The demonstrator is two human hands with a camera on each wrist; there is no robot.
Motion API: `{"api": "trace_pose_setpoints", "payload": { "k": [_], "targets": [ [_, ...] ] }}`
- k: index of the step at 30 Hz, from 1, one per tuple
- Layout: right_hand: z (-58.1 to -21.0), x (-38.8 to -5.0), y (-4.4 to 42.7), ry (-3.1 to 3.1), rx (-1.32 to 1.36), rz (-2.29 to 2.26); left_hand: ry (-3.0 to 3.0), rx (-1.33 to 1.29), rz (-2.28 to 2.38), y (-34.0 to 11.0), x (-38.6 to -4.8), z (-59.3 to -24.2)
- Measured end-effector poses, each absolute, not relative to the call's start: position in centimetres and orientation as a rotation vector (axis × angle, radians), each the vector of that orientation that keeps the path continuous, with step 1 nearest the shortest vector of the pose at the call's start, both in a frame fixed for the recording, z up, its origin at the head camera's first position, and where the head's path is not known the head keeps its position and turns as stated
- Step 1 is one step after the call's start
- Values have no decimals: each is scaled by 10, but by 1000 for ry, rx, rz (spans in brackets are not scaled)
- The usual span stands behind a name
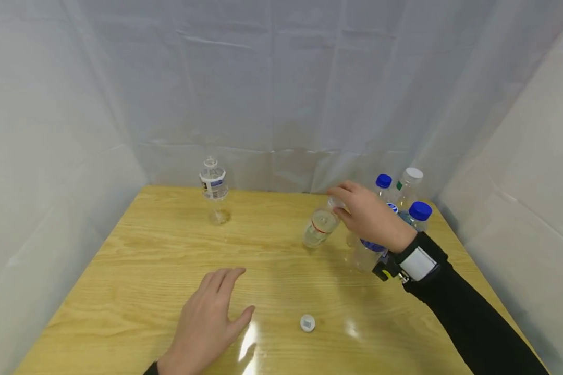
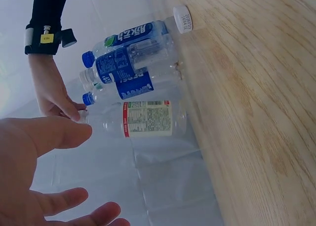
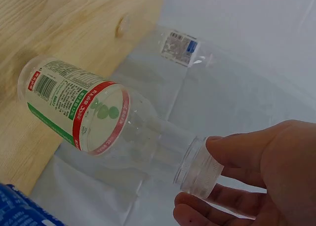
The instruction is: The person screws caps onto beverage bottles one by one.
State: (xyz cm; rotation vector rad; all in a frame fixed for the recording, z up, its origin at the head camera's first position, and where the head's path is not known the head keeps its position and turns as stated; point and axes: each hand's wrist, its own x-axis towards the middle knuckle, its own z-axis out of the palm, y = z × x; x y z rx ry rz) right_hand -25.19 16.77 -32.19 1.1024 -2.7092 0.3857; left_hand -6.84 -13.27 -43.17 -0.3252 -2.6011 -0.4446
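My right hand (image 1: 368, 216) pinches the top of a clear plastic bottle (image 1: 320, 226) between thumb and fingers. The right wrist view shows its red-and-green label (image 3: 74, 100) and a translucent cap or neck (image 3: 198, 167) in my grasp. That bottle's base appears to touch the table. Over the front of the table, my left hand (image 1: 208, 317) holds nothing, thumb spread from its fingers. To its right lies a small white bottle cap (image 1: 307, 323). A clear, capless-looking bottle (image 1: 214, 187) with a white-and-blue label stands at the back left.
Several bottles stand close together at the right, partly behind my right arm. Among them are a blue-capped bottle (image 1: 420, 211), another blue cap (image 1: 383, 180) and a white cap (image 1: 413, 175). Pale sheets (image 1: 272, 94) enclose the wooden table (image 1: 136, 271) at the back and sides.
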Motion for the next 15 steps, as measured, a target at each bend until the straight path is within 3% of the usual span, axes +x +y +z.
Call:
{"api": "trace_pose_setpoints", "payload": {
  "k": [15],
  "targets": [
    [-325, -281, 177, -2794, 1023, 261, -2570, -346, -435, -131, -65, -432]
  ]
}}
